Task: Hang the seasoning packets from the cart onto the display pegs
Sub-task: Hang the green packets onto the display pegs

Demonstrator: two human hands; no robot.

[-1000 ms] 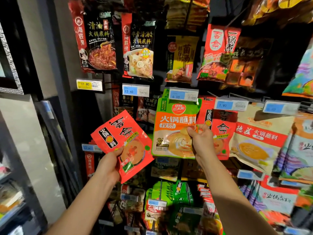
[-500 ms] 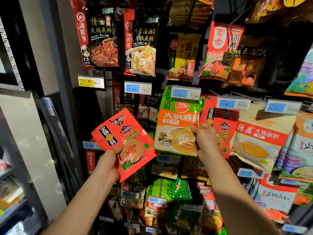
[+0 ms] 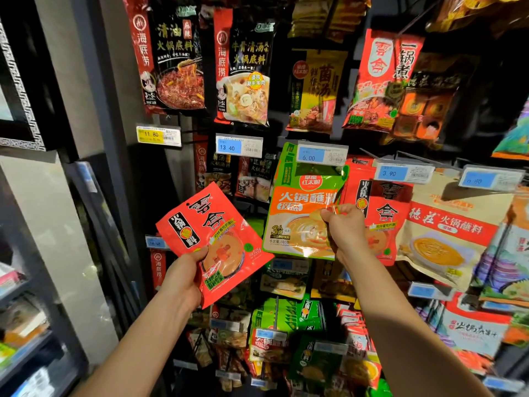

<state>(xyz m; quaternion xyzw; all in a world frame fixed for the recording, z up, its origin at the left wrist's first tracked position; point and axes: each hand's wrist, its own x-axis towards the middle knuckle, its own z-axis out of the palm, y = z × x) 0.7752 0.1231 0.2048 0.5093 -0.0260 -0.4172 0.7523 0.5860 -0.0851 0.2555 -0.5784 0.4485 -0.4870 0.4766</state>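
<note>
Restock: left grip (image 3: 183,277) clamps red packet (image 3: 213,233), right grip (image 3: 346,234) pinches green packet (image 3: 297,200); best to level its hole with the peg hidden behind price tag (image 3: 322,152).

One head-worn wide-angle camera faces forward, close up against the peg display (image 3: 171,179).
</note>
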